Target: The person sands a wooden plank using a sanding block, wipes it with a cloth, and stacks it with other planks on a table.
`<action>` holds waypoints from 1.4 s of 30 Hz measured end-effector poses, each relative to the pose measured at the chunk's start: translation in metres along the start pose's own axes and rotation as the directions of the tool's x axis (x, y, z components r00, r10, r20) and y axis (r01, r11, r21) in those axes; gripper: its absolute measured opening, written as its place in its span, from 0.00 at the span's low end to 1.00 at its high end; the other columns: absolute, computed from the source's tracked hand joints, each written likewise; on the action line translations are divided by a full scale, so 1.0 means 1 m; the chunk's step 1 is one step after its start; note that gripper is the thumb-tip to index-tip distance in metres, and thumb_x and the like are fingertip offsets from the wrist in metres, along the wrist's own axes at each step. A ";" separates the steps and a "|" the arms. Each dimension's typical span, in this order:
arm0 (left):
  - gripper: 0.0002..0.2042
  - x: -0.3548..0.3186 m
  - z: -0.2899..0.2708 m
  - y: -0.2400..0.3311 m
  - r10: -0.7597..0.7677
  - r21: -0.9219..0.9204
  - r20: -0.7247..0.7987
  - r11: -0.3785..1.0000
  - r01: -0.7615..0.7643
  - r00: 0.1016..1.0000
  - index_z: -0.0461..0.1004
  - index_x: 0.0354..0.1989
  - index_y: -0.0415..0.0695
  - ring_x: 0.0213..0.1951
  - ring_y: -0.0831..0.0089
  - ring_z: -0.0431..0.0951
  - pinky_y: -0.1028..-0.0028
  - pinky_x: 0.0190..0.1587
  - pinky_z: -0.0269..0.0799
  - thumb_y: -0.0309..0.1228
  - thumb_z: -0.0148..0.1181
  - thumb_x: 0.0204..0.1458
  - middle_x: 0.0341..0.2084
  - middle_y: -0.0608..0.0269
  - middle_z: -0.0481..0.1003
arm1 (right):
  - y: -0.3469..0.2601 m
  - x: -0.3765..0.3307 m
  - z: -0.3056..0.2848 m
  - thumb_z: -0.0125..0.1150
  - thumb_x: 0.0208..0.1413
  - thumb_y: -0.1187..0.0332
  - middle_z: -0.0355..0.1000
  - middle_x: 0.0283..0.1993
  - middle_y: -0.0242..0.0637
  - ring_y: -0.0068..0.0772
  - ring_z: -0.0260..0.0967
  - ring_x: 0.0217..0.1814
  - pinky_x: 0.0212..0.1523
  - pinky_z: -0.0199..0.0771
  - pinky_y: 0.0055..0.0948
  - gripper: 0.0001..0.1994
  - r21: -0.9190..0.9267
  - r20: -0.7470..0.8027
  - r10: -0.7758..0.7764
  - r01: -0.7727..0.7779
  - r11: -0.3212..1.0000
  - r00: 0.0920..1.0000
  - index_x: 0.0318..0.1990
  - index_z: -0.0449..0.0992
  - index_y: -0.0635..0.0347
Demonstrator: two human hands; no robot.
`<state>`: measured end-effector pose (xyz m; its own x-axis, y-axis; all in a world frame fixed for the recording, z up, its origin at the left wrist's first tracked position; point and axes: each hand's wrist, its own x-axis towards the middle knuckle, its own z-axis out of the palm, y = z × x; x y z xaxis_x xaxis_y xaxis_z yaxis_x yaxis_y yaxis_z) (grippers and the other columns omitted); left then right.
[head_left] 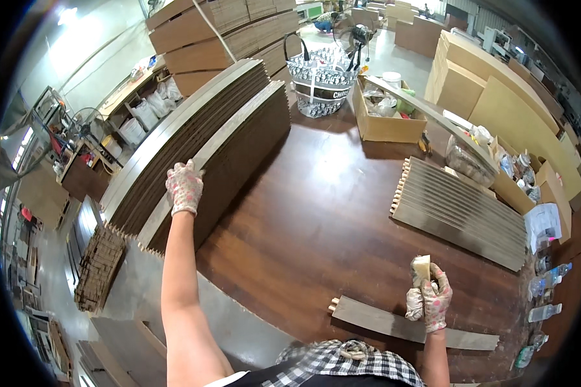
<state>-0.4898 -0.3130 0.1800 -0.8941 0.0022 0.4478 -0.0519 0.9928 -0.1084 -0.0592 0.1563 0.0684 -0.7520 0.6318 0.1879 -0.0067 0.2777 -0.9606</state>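
Note:
My left hand (184, 186), in a white glove with pink dots, curls its fingers over the top edge of the nearer row of grey-brown wooden boards (239, 119) standing on edge at the left. My right hand (438, 299), in a matching glove, is closed around a pale cream block (421, 266) and a crumpled whitish cloth (415, 303). Whether the cloth is wrapped round the block is hidden by the fingers. Just below this hand, a single grey board (381, 317) with pegs at its left end lies flat on the brown table (290, 245).
Another row of boards (174, 129) stands behind the nearer one. Several grooved grey boards (458, 209) lie side by side at the right. A patterned tote bag (319, 80) and a cardboard box (384, 127) stand at the far edge. Plastic bottles (544, 313) line the right edge.

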 end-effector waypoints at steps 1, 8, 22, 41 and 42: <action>0.18 -0.003 0.000 -0.003 0.013 0.030 -0.046 0.999 -0.012 0.999 0.79 0.51 0.52 0.51 0.55 0.75 0.57 0.50 0.74 0.43 0.67 0.52 0.48 0.57 0.75 | 0.002 -0.002 0.000 0.63 0.59 0.72 0.74 0.55 0.38 0.27 0.72 0.55 0.56 0.73 0.28 0.23 -0.011 0.020 0.000 0.000 1.000 1.000 0.61 0.71 0.69; 0.12 -0.008 0.023 -0.009 0.100 -0.030 -0.307 0.993 -0.115 0.947 0.79 0.39 0.54 0.47 0.58 0.76 0.56 0.46 0.73 0.38 0.70 0.47 0.40 0.65 0.75 | 0.005 -0.024 -0.003 0.61 0.62 0.71 0.74 0.55 0.38 0.26 0.73 0.50 0.51 0.75 0.26 0.23 0.123 0.016 0.119 -0.120 0.985 0.993 0.63 0.70 0.67; 0.12 -0.400 0.002 0.146 0.435 -0.985 0.108 0.170 0.037 0.894 0.81 0.43 0.44 0.44 0.59 0.78 0.61 0.48 0.74 0.24 0.66 0.49 0.39 0.59 0.79 | -0.037 -0.042 0.025 0.63 0.57 0.56 0.77 0.48 0.47 0.48 0.76 0.49 0.52 0.76 0.39 0.22 -0.553 0.355 0.049 0.167 0.816 0.934 0.54 0.77 0.61; 0.08 -0.373 0.024 0.145 0.355 -0.936 0.321 -0.026 0.352 0.878 0.79 0.46 0.41 0.42 0.79 0.75 0.76 0.48 0.71 0.26 0.61 0.60 0.39 0.68 0.78 | -0.031 -0.108 0.118 0.57 0.61 0.63 0.74 0.43 0.47 0.42 0.78 0.36 0.28 0.82 0.36 0.10 -0.576 0.614 -0.199 0.606 0.548 0.764 0.46 0.75 0.53; 0.08 -0.371 0.034 0.144 0.343 -0.968 0.227 -0.020 0.249 0.911 0.79 0.46 0.41 0.43 0.79 0.75 0.76 0.49 0.71 0.26 0.61 0.60 0.40 0.68 0.78 | -0.023 -0.114 0.121 0.55 0.61 0.66 0.75 0.43 0.49 0.44 0.78 0.36 0.30 0.82 0.38 0.09 -0.537 0.597 -0.303 0.651 0.536 0.743 0.46 0.75 0.53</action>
<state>-0.1804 -0.1746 -0.0318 -0.9337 0.3156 0.1689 0.2088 0.0970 0.9731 -0.0525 -0.0095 0.0440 -0.9499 -0.0472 0.3088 -0.1391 0.9490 -0.2828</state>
